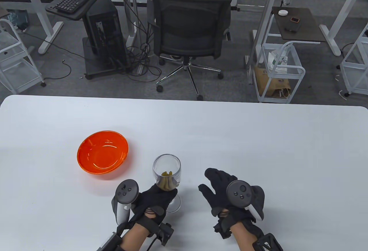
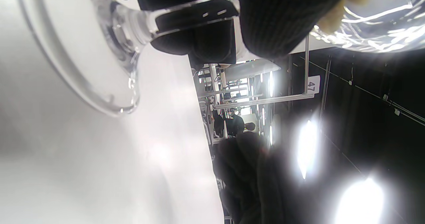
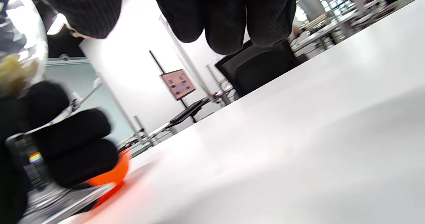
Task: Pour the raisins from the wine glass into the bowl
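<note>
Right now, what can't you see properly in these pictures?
- Stem of the wine glass: the left hand covers it in the table view.
- Raisins: too small to count.
- Bowl: the right wrist view shows only an orange sliver behind the left hand's fingers.
- Right hand: its palm side is hidden under the tracker and glove.
- Whether the glass foot touches the table: left wrist view is too blurred.

Left hand (image 1: 155,202): black knitted sensor glove, an oval cut-out on its back; dark grey tracker (image 1: 125,196) with round button face and pale handle strapped on, black wrist mount (image 1: 161,232) with thin black cable below. Right hand (image 1: 227,196): matching black glove, fine dimpled weave at the fingertips (image 3: 222,28); tracker (image 1: 244,197) of same dark grey, white strip along its edge; black angular bracket (image 1: 267,241) at the wrist.
</note>
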`<action>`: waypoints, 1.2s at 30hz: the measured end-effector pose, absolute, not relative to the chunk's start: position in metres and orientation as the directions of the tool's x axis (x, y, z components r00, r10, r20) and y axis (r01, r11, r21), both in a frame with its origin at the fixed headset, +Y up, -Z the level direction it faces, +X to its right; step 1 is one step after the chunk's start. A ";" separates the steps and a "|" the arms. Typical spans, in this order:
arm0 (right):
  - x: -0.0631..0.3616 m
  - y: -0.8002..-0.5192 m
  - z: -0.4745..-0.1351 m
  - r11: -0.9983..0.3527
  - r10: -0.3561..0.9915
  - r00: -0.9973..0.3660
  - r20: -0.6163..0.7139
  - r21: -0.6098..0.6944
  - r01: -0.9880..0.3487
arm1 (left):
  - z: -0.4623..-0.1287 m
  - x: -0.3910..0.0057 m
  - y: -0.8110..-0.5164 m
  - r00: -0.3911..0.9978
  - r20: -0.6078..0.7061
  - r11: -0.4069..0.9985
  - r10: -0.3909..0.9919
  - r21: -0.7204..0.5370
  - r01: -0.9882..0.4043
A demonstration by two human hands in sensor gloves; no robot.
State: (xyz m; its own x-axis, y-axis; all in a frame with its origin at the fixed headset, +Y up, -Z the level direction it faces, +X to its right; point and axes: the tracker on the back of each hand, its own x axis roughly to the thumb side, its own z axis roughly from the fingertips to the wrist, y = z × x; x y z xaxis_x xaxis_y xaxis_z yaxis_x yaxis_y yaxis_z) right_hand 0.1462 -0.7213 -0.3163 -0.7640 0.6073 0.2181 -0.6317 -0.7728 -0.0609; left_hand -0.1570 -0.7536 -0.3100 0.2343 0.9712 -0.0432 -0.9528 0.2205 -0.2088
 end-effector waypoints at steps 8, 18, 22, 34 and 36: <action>0.206 -0.724 -0.324 -0.852 0.492 -0.871 0.021 -0.197 -0.486 | -0.310 -0.164 -0.750 0.253 -0.037 0.244 0.967 -0.163 -0.956; 0.259 -0.736 -0.326 -0.881 0.444 -0.881 -0.165 -0.262 -0.395 | -0.310 -0.191 -0.735 0.252 -0.017 0.252 0.968 -0.015 -0.968; 0.262 -0.736 -0.327 -0.863 0.481 -0.860 -0.171 -0.266 -0.429 | -0.313 -0.208 -0.728 0.269 -0.008 0.269 0.963 0.048 -0.962; 0.259 -0.737 -0.327 -0.816 0.559 -0.816 -0.148 -0.270 -0.510 | -0.315 -0.267 -0.706 0.183 -0.025 0.182 0.983 0.304 -0.935; 0.257 -0.736 -0.328 -0.815 0.561 -0.817 -0.136 -0.265 -0.516 | -0.318 -0.277 -0.702 0.234 -0.039 0.233 0.971 0.337 -0.912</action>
